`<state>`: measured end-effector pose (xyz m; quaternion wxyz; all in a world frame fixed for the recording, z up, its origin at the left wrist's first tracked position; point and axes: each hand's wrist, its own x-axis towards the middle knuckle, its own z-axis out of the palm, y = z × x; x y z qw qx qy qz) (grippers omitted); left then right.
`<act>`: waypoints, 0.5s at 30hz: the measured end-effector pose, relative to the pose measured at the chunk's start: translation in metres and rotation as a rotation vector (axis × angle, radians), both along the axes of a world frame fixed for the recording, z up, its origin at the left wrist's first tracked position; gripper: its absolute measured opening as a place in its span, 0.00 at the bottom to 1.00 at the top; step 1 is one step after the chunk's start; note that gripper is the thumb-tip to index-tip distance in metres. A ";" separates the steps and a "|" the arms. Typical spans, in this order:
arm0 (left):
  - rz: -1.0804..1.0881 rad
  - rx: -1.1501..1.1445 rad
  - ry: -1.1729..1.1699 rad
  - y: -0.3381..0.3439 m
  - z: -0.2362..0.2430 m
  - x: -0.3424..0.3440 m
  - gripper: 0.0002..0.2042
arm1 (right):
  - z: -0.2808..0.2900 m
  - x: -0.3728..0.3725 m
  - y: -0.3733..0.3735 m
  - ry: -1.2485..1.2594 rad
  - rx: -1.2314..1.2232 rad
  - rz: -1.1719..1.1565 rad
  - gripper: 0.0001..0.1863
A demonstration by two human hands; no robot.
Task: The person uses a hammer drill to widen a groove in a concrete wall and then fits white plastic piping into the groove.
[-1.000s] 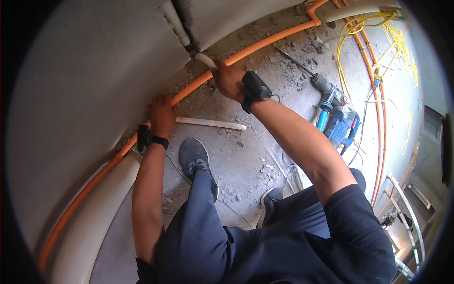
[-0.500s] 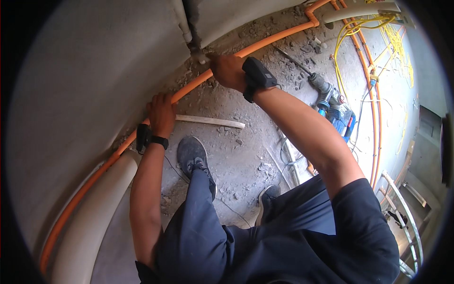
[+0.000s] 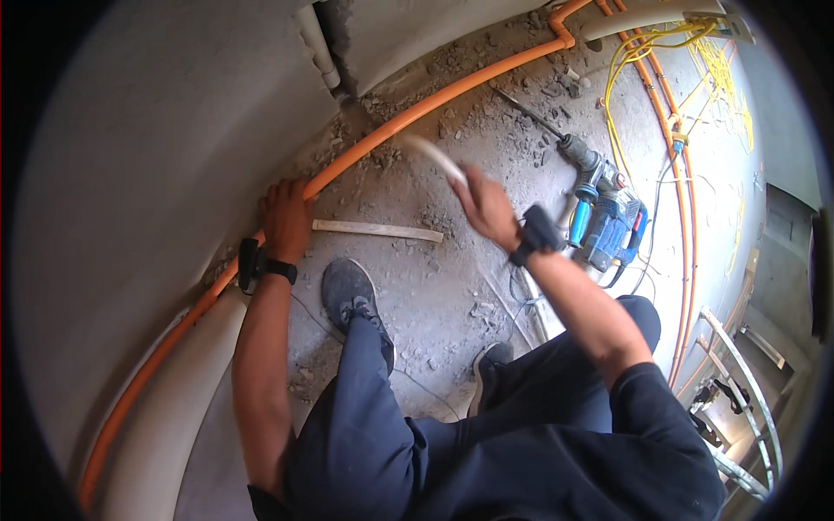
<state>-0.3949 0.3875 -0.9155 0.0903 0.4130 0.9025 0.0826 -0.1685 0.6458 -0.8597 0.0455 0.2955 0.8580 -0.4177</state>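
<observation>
A long orange pipe (image 3: 426, 106) runs along the foot of the wall, and my left hand (image 3: 287, 219) is closed over it. Further right, my right hand (image 3: 489, 208) grips one end of a short white pipe piece (image 3: 434, 158). The piece is smeared by motion and points up and left toward the orange pipe. In the wall slot above, a white pipe (image 3: 319, 48) ends just over the rubble. A pale flat strip (image 3: 378, 229) lies on the floor beside my left hand.
A blue and grey demolition hammer (image 3: 605, 208) lies to the right, its chisel pointing at the wall. Yellow cable (image 3: 618, 78) is looped near two orange pipes (image 3: 682, 226). A thick beige pipe (image 3: 178, 395) lies at lower left. Rubble (image 3: 512, 74) litters the floor.
My right hand has pulled back from the wall slot to the right, bringing the white pipe piece away with it. The left hand stays on the orange pipe.
</observation>
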 end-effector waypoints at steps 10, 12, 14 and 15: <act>-0.090 -0.055 -0.018 -0.002 -0.003 -0.020 0.11 | -0.055 -0.012 -0.035 0.152 0.118 0.286 0.16; -0.066 0.050 -0.157 -0.006 -0.006 -0.031 0.11 | -0.053 -0.021 -0.028 0.140 0.140 0.278 0.17; -0.061 0.062 -0.177 -0.008 -0.009 -0.028 0.11 | -0.057 -0.035 -0.022 0.156 0.170 0.234 0.17; -0.052 0.077 -0.196 -0.007 -0.010 -0.027 0.12 | -0.060 -0.040 -0.020 0.156 0.171 0.224 0.17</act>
